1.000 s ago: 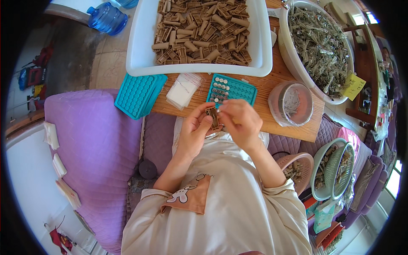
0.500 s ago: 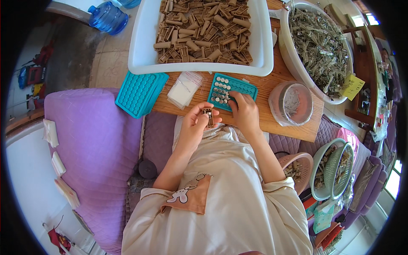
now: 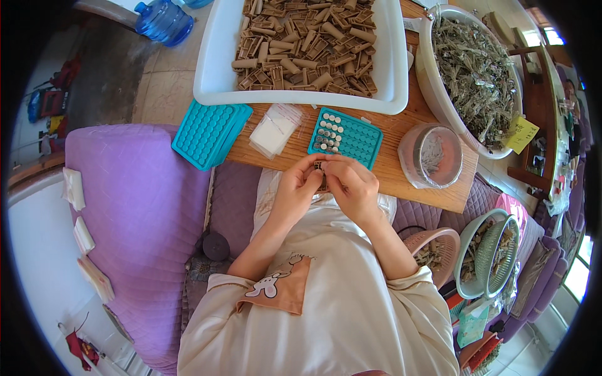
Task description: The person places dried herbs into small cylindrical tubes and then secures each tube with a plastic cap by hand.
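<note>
My left hand (image 3: 296, 193) is closed on a small brown plastic casing (image 3: 323, 185) in front of my lap, by the table's near edge. Against the same casing, my right hand (image 3: 356, 193) has its thumb and fingers pinched together. Whatever sits in that pinch is hidden by the fingers. Just beyond the hands lies a teal tray (image 3: 362, 141) with round pockets. Small round button-like discs (image 3: 328, 128), white and silvery, fill its left part.
A white tub (image 3: 301, 98) of brown casings stands at the back. Left are stacked teal trays (image 3: 207, 135) and clear plastic bags (image 3: 276, 130). On the right are a lined round container (image 3: 407, 156) and a large basin (image 3: 433, 94) of wrapped pieces. Baskets (image 3: 445, 250) sit lower right.
My right hand has left the disc tray and come down and left to the casing. My left hand has shifted slightly right, so both hands now meet.
</note>
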Demonstrator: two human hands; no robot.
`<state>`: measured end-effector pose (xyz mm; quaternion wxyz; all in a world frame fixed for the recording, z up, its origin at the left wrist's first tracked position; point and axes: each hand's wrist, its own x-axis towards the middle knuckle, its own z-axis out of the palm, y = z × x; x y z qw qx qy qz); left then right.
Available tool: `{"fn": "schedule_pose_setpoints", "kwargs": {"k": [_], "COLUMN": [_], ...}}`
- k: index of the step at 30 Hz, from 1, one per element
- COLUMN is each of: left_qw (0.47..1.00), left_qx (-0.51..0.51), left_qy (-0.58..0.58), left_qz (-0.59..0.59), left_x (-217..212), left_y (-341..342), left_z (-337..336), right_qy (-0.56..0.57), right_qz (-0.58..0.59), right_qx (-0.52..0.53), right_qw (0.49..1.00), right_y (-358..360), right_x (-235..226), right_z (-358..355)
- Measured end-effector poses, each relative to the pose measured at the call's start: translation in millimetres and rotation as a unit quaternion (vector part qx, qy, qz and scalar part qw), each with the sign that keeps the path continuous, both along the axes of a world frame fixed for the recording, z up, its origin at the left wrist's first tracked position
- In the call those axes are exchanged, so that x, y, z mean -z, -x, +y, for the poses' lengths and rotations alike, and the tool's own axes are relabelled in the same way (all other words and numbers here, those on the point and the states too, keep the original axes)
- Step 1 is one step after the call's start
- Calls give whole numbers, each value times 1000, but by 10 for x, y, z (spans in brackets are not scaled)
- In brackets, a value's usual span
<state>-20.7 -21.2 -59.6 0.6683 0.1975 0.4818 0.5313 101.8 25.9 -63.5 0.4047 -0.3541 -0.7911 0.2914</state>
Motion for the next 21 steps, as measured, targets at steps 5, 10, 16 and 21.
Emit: {"fn": "schedule_pose_setpoints", "kwargs": {"k": [5,10,16,21], "left_qw": [999,998,999,999], "left_qx": [-1,-19,-11,0], "left_qy": [47,53,46,40], "left_qz": [-9,4,-15,-18], "left_x": [98,54,35,9], "left_y": [56,141,146,129], "left_z": [-27,-17,14,10], "right_qy": [68,128,77,143], "right_qz": [-5,-71,-189,-8], "right_qx": [-48,107,103,141], "right_qw": [997,983,974,980], "right_y": [-37,-104,-110,-69], "right_x": [13,266,376,134], "right_z": [19,90,104,25]}}
